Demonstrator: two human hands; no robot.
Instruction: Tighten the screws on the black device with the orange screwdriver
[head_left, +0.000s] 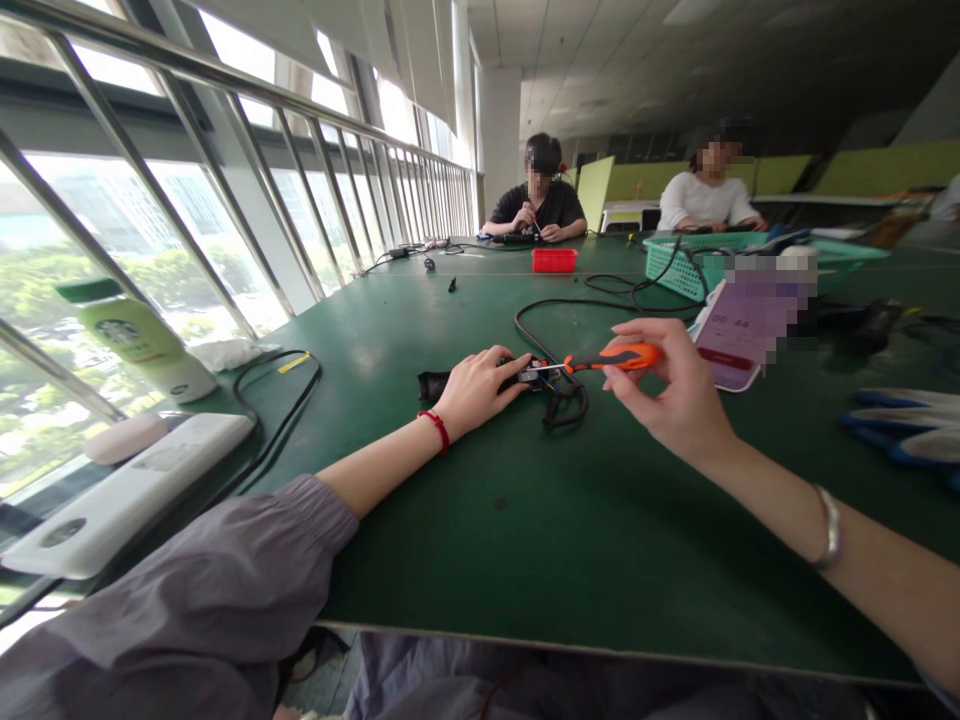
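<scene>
My left hand [478,388] presses down on a black plug [435,384] lying on the green table [525,520], fingers curled over it. My right hand [664,385] pinches an orange-handled screwdriver [611,358], held level, its metal tip at the plug's opened end beside small coloured wires. A black cable [566,405] loops away from the plug toward the far side.
A phone [739,335] lies just beyond my right hand. A white power strip [120,490] and a drink bottle [142,340] sit left by the window. Blue-and-white gloves [907,430] lie right. A red box [554,260], a green basket [686,262] and two seated people are farther back.
</scene>
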